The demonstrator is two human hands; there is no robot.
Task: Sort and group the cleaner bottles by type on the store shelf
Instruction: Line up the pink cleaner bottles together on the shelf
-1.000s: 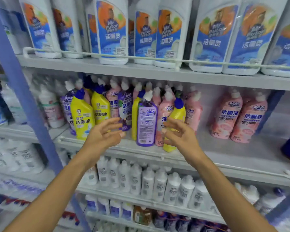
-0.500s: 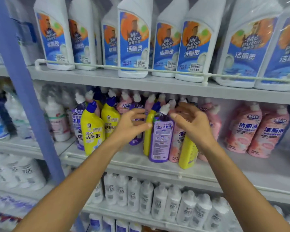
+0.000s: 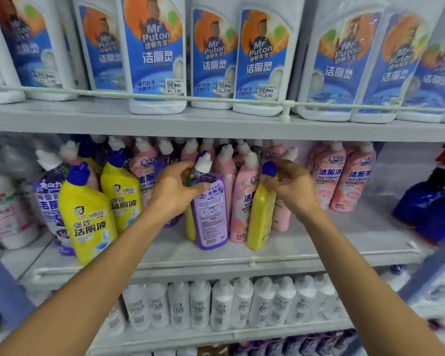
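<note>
You are picking strays out of pink bottles [image 3: 242, 199], middle shelf [image 3: 319, 250], near edge. Left hand [image 3: 175, 191] curling round purple bottle [image 3: 211, 214] neck, right hand [image 3: 293, 187] gripping yellow bottle [image 3: 260, 214] neck under blue cap. Next move likely calling for lifting both clear, carrying yellow one left to yellow pair [image 3: 88, 214].

1 cam | head-worn | faces fwd | near mid shelf [image 3: 357, 235]

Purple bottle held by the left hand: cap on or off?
On: the white nozzle cap sits on the neck of the purple plastic cleaner bottle, just above the left hand gripping it.
</note>
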